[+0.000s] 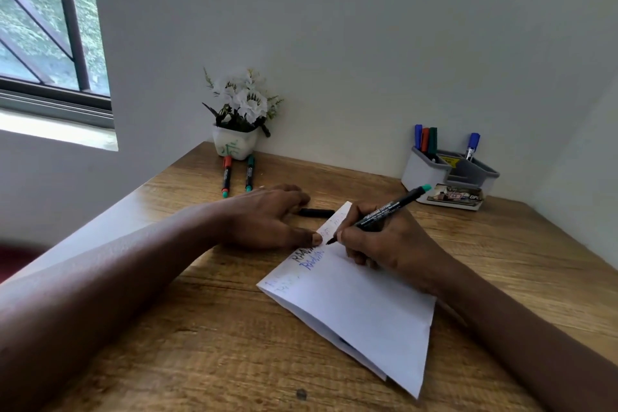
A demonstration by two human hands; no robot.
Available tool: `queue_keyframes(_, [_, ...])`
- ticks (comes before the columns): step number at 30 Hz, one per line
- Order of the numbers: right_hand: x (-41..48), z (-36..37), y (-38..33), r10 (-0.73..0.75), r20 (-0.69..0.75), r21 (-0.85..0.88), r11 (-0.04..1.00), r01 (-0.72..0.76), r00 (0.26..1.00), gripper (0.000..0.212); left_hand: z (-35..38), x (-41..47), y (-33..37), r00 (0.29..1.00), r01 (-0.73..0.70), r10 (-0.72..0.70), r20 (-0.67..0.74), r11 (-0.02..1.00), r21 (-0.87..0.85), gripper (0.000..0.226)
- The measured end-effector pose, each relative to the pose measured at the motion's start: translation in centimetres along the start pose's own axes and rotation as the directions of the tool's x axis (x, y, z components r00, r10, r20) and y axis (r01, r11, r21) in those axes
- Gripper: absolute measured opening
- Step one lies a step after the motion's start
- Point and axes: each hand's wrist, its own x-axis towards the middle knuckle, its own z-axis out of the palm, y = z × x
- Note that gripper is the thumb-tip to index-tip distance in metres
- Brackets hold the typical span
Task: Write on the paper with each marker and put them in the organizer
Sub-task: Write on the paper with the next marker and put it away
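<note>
Two hands are at work here. The right hand (384, 237) pinches a black marker (384, 209) low on its barrel, fingers closed round it near the tip, so the nib meets the paper (361, 304) just ahead of the knuckles while the teal end slants up and away toward the organizer (424, 174). The marker looks light and rigid, with a smooth plastic barrel that could slip in a loose hold, so a grip close to the nib probably gives the firmest control. The left hand (267, 217) lies flat, fingers spread, its thumb pressing the paper's left edge close beside the nib; the sheet is thin and floppy and would likely skate on the wooden table (200, 344) without that weight. Lines of black and blue writing show below the thumb. A black cap (316, 212) rests on the table just past the left hand's fingers. Farther back, two markers (237, 176) lie side by side before a flower pot (234, 144), not yet stowed. The organizer, well apart at the rear right, already holds several upright markers.
</note>
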Motion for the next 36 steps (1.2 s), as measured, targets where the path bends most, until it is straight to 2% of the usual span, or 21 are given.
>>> queue_keyframes(5, [0.48,0.37,0.19,-0.087,0.005,-0.123,0.989,0.087,0.996,0.01,0.09,0.02,-0.12,1.0,-0.006,0.006,-0.006,1.0,-0.009,0.085])
queue_keyframes(17, [0.5,0.58,0.51,-0.128,-0.012,-0.11,0.986,0.126,0.992,0.021,0.12,-0.12,-0.13,1.0,-0.012,0.012,-0.019,1.0,-0.009,0.084])
queue_keyframes(27, [0.67,0.62,0.54,-0.157,0.013,-0.137,0.978,0.158,0.987,0.021,0.01,-0.28,0.18,1.0,-0.011,0.011,-0.011,1.0,-0.006,0.081])
queue_keyframes(31, [0.89,0.9,0.77,-0.175,-0.05,-0.17,0.972,0.165,0.983,0.02,0.0,-0.31,0.25,1.0,-0.01,0.01,-0.009,1.0,-0.005,0.081])
queue_keyframes(36, [0.84,0.94,0.91,-0.185,-0.064,-0.18,0.969,0.171,0.981,0.014,-0.03,-0.37,0.22,1.0,-0.01,0.009,-0.011,1.0,-0.017,0.082])
